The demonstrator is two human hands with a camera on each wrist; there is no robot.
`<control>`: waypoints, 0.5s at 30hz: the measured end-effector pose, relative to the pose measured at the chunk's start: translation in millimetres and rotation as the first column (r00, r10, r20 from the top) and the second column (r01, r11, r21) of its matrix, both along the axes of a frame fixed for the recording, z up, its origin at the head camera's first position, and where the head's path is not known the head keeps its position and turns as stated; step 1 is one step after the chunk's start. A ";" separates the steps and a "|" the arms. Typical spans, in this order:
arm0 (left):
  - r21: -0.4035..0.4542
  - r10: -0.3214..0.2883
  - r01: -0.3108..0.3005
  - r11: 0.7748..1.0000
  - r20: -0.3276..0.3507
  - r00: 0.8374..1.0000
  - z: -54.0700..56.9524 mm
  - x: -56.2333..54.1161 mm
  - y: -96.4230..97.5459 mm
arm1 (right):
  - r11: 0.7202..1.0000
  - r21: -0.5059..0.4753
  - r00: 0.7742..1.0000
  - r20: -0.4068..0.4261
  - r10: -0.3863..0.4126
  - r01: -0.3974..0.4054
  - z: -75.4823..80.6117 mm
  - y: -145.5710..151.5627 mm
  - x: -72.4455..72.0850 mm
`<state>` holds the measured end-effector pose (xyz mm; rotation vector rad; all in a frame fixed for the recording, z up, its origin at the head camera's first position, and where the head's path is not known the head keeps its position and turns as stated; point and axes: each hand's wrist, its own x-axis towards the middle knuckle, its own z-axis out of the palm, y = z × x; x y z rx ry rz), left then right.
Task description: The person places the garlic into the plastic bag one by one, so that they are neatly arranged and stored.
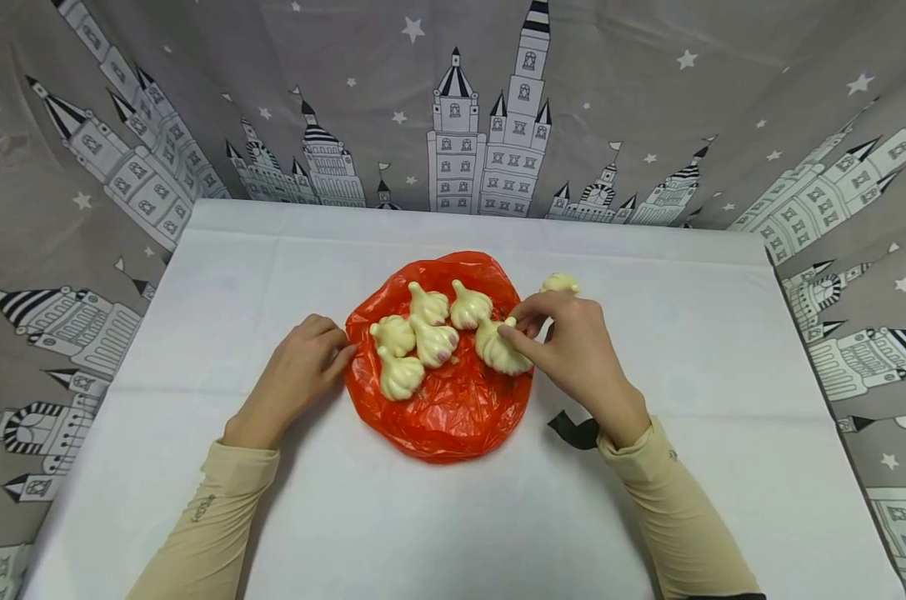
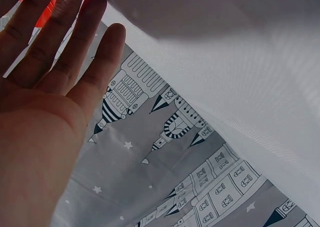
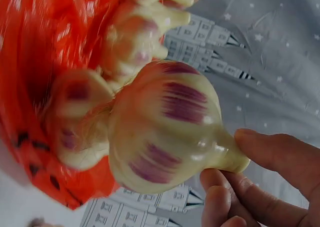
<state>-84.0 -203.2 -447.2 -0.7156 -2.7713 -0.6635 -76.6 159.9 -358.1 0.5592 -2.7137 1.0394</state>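
My right hand (image 1: 576,342) pinches a cream-coloured garlic bulb (image 3: 165,127) by its stem, thumb on one side and fingers on the other. Purple streaks mark the bulb's skin. In the head view that bulb is over the right part of a red plastic bag (image 1: 453,417), spread out round with a raised rim. Several more garlic bulbs (image 1: 402,377) lie in the bag's left and far part. At the bag's left rim rests my left hand (image 1: 302,362), its fingers fairly straight in the left wrist view and holding no bulb.
Another garlic bulb (image 1: 560,283) lies on the white table (image 1: 272,517) just beyond my right hand, partly hidden by it. A black strip (image 1: 575,431) shows beside my right wrist. Behind the table hangs a grey curtain (image 1: 392,75) printed with castles and stars.
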 end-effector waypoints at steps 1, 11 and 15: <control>0.001 -0.002 0.002 1.000 -0.004 1.000 -0.1 0.2 0.0 | 1.000 -0.004 1.000 -0.004 0.006 -0.006 -0.8 -1.8 0.7; 0.006 0.000 0.000 1.000 -0.021 1.000 -1.5 0.3 -0.2 | 0.994 -0.039 0.995 0.000 0.104 -0.104 -9.6 -23.0 3.4; 0.010 -0.001 0.001 1.000 -0.032 0.999 -2.3 0.1 0.5 | 0.993 -0.044 0.994 -0.009 0.111 -0.111 -11.7 -27.2 4.4</control>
